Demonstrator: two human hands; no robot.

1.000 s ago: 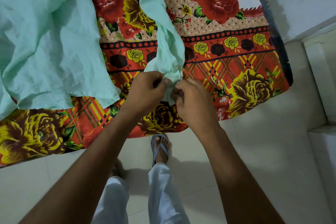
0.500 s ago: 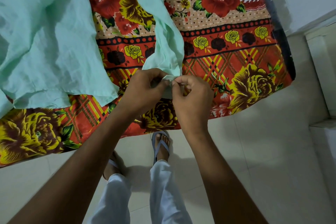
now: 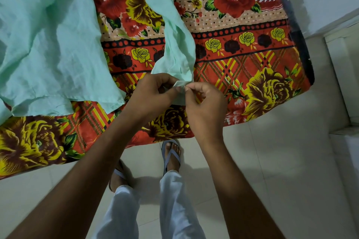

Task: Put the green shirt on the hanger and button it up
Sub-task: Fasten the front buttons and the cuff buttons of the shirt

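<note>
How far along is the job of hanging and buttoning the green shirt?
Early. Done: nothing visible; the pale green cotton shirt lies crumpled and open on the red floral bedsheet, with no hanger in view. In hand: the left hand and right hand pinch one small fabric end near the bed's edge; whether a button is there is hidden. Left: hanging it and buttoning it.

shirt (image 3: pixel 48 44) on bedsheet (image 3: pixel 242 60) at left, hands at its near edge

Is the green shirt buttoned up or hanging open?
Open. The green shirt lies spread, its front edges parted over the floral sheet; the left hand and right hand pinch one corner. No hanger shows.
</note>
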